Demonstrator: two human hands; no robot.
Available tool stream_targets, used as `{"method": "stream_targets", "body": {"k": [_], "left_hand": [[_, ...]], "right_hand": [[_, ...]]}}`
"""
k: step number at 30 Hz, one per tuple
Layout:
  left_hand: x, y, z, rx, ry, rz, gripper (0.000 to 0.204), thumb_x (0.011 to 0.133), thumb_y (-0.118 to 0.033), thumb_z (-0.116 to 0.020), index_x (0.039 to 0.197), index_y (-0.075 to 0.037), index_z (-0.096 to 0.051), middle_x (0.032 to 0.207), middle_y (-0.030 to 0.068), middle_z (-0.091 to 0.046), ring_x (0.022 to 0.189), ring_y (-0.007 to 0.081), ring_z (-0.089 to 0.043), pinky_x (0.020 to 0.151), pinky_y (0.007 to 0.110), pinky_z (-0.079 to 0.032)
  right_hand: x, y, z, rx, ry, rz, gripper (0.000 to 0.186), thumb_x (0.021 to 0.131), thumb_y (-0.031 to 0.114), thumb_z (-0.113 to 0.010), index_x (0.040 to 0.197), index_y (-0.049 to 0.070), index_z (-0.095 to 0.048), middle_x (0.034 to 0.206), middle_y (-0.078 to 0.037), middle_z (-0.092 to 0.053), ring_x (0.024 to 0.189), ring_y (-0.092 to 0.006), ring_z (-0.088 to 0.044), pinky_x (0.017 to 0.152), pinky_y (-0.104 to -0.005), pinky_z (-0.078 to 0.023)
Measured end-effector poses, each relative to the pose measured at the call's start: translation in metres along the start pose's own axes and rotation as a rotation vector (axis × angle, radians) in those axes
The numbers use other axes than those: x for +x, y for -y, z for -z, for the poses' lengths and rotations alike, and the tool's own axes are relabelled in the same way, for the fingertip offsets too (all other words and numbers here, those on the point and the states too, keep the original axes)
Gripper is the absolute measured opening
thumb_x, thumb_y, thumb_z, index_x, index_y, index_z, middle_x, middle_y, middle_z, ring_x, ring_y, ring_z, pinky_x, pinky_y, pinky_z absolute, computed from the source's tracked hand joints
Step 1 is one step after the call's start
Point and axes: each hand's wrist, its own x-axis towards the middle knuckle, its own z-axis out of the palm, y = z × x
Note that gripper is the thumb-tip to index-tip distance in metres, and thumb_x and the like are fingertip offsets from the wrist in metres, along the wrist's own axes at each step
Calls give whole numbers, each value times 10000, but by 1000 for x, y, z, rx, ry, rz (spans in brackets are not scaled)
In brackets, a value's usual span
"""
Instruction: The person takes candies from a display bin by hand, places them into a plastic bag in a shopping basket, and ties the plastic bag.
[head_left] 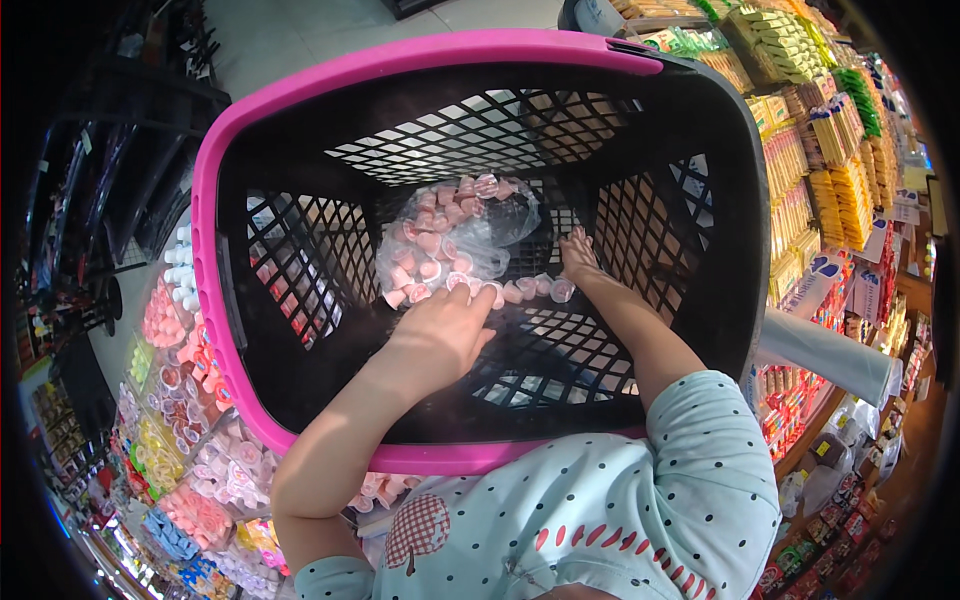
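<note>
Inside a black plastic basket (484, 48) with a pink rim, pink-capped small cups (432, 242) lie in and around a clear plastic bag (484, 262) at the bottom. My left hand (445, 335) reaches over the near row of cups, fingers loosely bent and apart, touching them; whether it grips one is hidden. My right hand (578, 258) is deeper in the basket, right of the bag and behind the row's end, its fingers apart and nothing visible in them.
Shelves of stacked packaged goods (830, 170) line the right, with a plastic roll (830, 355) jutting beside the basket. Colorful small goods (180, 400) fill a display at lower left, dark racks (120, 180) stand at upper left, and tiled floor (290, 35) shows beyond the basket.
</note>
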Motion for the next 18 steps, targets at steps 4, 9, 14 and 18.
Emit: {"method": "stream_targets", "body": {"k": [4,9,14,18], "left_hand": [[-4,6,-6,-1,-14,48,436,846,-217,-567,1205,-10,-432,1052,209,-537,993,351,-533,854,402,-438],[0,0,2,38,-164,48,483,819,-185,-595,1234,-22,-411,1136,193,-489,1055,342,-491,869,400,-427],[0,2,1,16,-212,228,624,755,-134,-655,1291,-36,-352,1247,196,-405,1129,361,-424,904,407,-405],[-2,7,1,74,-572,259,726,708,-64,-670,1332,-31,-301,1327,220,-319,1151,389,-392,927,439,-381]], "right_hand": [[-19,34,41,175,35,9,483,798,187,-490,1264,85,-414,1391,-173,-266,1290,-342,-261,1049,-399,-282],[-9,79,100,228,44,421,346,665,38,-619,1008,41,-569,966,-157,-617,926,-333,-591,768,-400,-495],[-40,177,186,1269,921,480,645,721,7,-603,1312,72,-352,1059,-89,-537,949,-199,-573,800,-313,-492],[-94,230,232,1669,1196,698,685,787,54,-614,1381,95,-276,1241,-111,-473,1148,-206,-486,956,-348,-430]]}}
